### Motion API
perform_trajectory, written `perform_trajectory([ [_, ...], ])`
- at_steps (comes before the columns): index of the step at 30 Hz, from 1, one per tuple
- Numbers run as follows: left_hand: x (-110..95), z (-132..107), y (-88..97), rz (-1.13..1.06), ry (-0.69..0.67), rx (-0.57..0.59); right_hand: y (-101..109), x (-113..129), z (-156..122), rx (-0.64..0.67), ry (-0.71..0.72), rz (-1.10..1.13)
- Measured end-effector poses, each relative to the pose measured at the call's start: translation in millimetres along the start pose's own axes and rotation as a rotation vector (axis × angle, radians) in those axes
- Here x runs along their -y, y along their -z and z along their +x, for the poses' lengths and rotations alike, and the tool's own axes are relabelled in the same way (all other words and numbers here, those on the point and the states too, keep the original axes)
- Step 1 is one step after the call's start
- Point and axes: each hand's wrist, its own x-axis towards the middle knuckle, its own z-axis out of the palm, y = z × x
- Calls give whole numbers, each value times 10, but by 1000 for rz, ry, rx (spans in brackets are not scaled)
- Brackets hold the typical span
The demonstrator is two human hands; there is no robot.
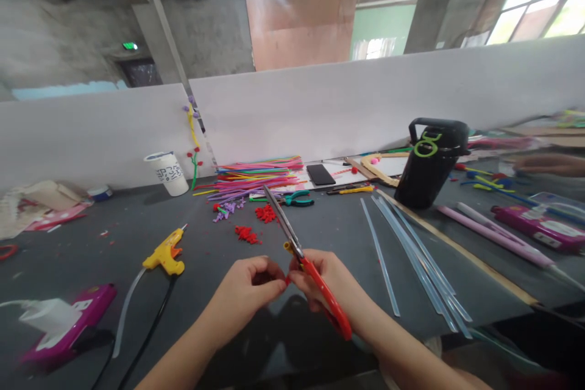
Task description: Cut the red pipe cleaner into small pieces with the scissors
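My right hand [333, 280] holds red-handled scissors [325, 298], their blades pointing up and away to the left. Its fingertips meet those of my left hand [251, 285] at a tiny red piece [287, 280], mostly hidden between them. The left thumb and forefinger are closed in a pinch on that piece. Just beyond my hands lie two small heaps of red pieces [247, 234] on the dark table [219, 292]. Purple pieces [230, 209] are scattered behind them. Colourful pipe cleaners [256, 178] are piled farther back.
On the left are a yellow glue gun [165, 253], a purple power strip [94, 311] and a white cup [168, 174]. Teal pliers [298, 198] and a phone [320, 175] lie ahead. A black bottle [429, 164] and clear glue sticks [415, 250] are right, near another person's hand [548, 164].
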Motion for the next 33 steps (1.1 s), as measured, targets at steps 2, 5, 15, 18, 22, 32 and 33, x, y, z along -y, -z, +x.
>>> perform_trajectory([
  [2,37,1,1,-118,71,58,5,3,-21,28,4,-4],
  [5,61,-28,-22,-291,132,140,6,-3,-46,65,38,8],
  [15,27,-90,-44,-343,167,220,-26,8,-61,-47,69,56],
  [18,76,-108,-8,-98,165,313,-5,30,-45,-130,69,81],
  [22,107,-108,21,-1,123,315,19,44,-33,-142,67,81],
  [32,45,-59,-26,-411,164,84,-69,-42,-80,-170,419,-291],
  [33,51,-54,-26,-415,158,69,-77,-46,-77,-165,412,-291],
])
